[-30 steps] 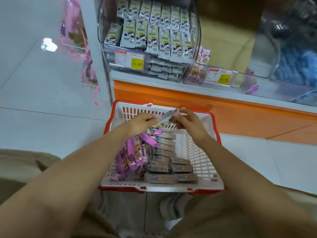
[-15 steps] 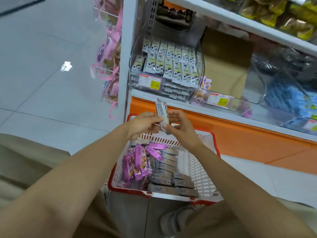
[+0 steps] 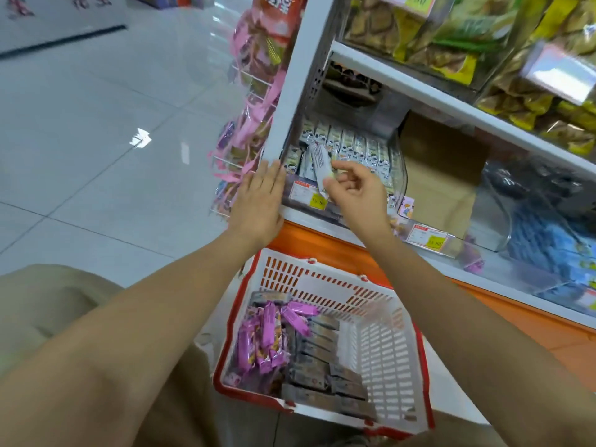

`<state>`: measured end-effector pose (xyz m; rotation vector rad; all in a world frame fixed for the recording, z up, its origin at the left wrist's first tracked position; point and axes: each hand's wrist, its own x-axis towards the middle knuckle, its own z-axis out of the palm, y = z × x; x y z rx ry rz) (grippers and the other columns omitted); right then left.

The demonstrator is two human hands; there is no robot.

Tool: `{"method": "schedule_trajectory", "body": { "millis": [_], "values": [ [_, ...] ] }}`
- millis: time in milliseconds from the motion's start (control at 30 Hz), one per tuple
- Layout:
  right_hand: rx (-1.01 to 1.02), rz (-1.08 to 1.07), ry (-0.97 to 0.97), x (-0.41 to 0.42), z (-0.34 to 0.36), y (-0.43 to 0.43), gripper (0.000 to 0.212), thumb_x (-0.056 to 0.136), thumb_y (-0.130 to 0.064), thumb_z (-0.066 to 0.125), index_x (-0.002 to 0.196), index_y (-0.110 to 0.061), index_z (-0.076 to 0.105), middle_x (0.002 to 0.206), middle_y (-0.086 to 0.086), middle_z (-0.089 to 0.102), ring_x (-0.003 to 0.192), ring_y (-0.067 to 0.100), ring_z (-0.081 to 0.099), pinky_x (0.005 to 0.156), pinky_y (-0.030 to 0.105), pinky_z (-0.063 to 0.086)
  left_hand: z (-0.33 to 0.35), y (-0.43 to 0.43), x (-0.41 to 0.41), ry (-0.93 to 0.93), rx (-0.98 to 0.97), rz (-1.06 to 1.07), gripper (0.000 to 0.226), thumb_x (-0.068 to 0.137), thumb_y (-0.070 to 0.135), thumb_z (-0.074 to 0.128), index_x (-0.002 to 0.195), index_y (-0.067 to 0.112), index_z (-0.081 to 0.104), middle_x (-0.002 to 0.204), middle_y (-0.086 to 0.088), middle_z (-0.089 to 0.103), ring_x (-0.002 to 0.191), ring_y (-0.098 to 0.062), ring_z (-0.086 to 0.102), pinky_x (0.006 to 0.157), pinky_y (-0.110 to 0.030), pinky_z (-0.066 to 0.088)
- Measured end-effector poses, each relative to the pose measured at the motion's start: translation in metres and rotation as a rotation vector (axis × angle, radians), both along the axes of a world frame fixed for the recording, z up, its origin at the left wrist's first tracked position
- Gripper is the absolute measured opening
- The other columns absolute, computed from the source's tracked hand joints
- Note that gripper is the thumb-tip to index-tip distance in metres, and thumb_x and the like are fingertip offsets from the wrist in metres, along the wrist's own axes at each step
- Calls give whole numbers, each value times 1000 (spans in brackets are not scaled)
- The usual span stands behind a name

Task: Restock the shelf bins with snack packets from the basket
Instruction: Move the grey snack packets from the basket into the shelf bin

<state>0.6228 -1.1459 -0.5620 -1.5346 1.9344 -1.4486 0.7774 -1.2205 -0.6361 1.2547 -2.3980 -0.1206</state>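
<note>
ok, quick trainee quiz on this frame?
1. True or false: the left hand is a fist.
2. The packet is pinched by: A) left hand B) right hand C) neither.
3. Fill in: the pink packets lie in the ___.
Key: 1 false, it is flat; 2 B; 3 basket.

The basket [image 3: 382,356] is smooth moulded plastic: white slotted walls, red rim. The pink packets [image 3: 262,340] are glossy film; the white packet [image 3: 319,166] is printed film. The bin [image 3: 401,175] is clear, glossy rigid plastic. The shelf upright [image 3: 290,91] is white-painted perforated metal. The box [image 3: 442,175] is matt brown cardboard. The floor [image 3: 113,150] is polished, reflective tile.
</note>
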Motion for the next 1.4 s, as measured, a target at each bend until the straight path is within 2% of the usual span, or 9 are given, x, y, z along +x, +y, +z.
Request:
{"method": "schedule_trajectory", "body": {
  "millis": [133,333,567,733,900,1000,1100,1300,1400],
  "values": [
    [36,-76,112,12,6,-48,27,85,-20,71,112,-14,70,74,-12,57,67,3,54,73,24,54,-7,-14,8,-77,-53,-1,80,97,26,50,156,16,-3,165,-7,2,151,-25,-4,120,-39,-4],
    [120,-152,345,22,-2,-91,26,83,-22,71,106,-11,72,77,-4,63,61,3,56,56,11,41,-21,-21,15,-43,-60,-42,87,93,21,58,157,19,-1,164,-7,9,151,-26,4,122,-41,7],
    [149,-107,500,14,-22,-105,42,83,-52,57,92,-14,75,76,7,58,83,29,58,89,41,49,-23,-20,15,-29,-62,-27,87,94,17,55,156,20,-5,165,-5,3,152,-26,2,121,-41,7],
    [229,-13,500,11,-16,-91,38,92,-27,60,128,-13,63,109,9,49,112,25,44,103,37,37,-20,-17,14,-21,-18,-40,85,94,18,54,157,21,-4,165,-6,5,151,-26,3,121,-41,7],
    [57,55,410,10,-14,-52,29,91,-10,58,118,-15,67,108,3,52,91,4,48,83,9,39,-21,-4,13,100,-76,-24,60,85,18,61,141,7,41,137,-15,47,127,-30,43,109,-42,36],
    [-10,90,350,3,-28,-18,21,90,-5,56,106,-12,69,99,5,57,84,5,52,76,13,42,-30,9,8,119,-147,-48,34,80,11,64,112,8,56,109,-12,54,101,-27,50,89,-38,43],
    [29,79,317,-16,-57,17,19,90,-2,57,100,-12,70,91,6,59,78,4,52,71,11,40,-39,22,-2,57,-135,-147,27,77,10,63,103,9,57,102,-12,55,93,-28,51,81,-39,44],
    [285,-36,279,-63,-143,87,23,86,-2,62,100,-17,71,92,-3,60,77,-1,53,70,7,38,-71,45,-39,-174,19,-310,46,81,20,65,125,11,55,129,-14,52,122,-34,45,102,-44,34],
    [372,-81,223,-85,-184,115,21,86,-2,61,100,-13,72,94,2,63,76,10,58,73,26,50,-89,51,-60,-365,122,-324,74,90,28,60,153,15,23,160,-11,20,148,-31,15,121,-45,12]
  ]
}}
